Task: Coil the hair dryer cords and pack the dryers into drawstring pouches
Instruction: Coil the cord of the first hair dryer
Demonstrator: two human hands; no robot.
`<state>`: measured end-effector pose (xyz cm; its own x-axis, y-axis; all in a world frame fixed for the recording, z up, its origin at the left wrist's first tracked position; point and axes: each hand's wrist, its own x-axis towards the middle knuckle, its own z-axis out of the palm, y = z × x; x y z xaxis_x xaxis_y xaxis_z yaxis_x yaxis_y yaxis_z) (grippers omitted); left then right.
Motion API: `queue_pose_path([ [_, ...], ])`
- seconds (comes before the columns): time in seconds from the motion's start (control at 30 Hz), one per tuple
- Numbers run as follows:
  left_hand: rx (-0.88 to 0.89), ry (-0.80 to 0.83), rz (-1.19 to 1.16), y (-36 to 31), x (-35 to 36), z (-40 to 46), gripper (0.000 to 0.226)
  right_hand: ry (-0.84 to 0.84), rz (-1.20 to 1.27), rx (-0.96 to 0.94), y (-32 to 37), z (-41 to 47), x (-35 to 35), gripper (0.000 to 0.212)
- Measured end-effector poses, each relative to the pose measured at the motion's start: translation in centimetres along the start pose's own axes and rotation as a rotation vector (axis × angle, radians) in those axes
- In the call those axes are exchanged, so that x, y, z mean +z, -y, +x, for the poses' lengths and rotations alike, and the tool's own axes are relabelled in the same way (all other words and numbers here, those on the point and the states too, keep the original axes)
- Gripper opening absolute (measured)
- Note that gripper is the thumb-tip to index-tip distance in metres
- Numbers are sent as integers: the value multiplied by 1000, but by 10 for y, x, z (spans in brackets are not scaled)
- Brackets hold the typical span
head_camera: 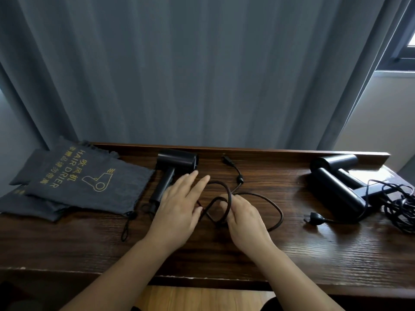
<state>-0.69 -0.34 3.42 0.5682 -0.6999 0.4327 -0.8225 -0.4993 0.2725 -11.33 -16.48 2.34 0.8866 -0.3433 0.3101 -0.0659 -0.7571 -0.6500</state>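
Dark cord (pixel 226 199) looped on wood surface (pixel 292 254) beside dryer (pixel 173 170) — pinched by right hand (pixel 243 218) to fix the coil; left hand (pixel 179 205), fingers straight, guiding slack. Pouches (pixel 89 182) waiting left.

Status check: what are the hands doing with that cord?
Right hand grips cord loop; left hand open beside it. Dryer unpacked, pouches waiting. Nothing blocking.
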Motion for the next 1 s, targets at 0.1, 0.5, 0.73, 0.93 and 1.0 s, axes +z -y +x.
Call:
queue_pose_path([
  [0.1,161,4,109,1,3,2,71,23,-10,-45,2,1,-2,26],
  [0.5,-15,188,-169,-4,4,-1,80,6,318,2,15,-9,-2,18],
  [0.73,-460,100,-533,11,1,4,34,-73,373,277,1,-5,-9,14],
  [0.93,-644,-6,-421,23,-4,12,57,-39,-16,36,-7,-16,-7,29],
  [1.0,-636,43,-361,23,-6,12,58,18,-162,-18,-9,-17,-6,56],
])
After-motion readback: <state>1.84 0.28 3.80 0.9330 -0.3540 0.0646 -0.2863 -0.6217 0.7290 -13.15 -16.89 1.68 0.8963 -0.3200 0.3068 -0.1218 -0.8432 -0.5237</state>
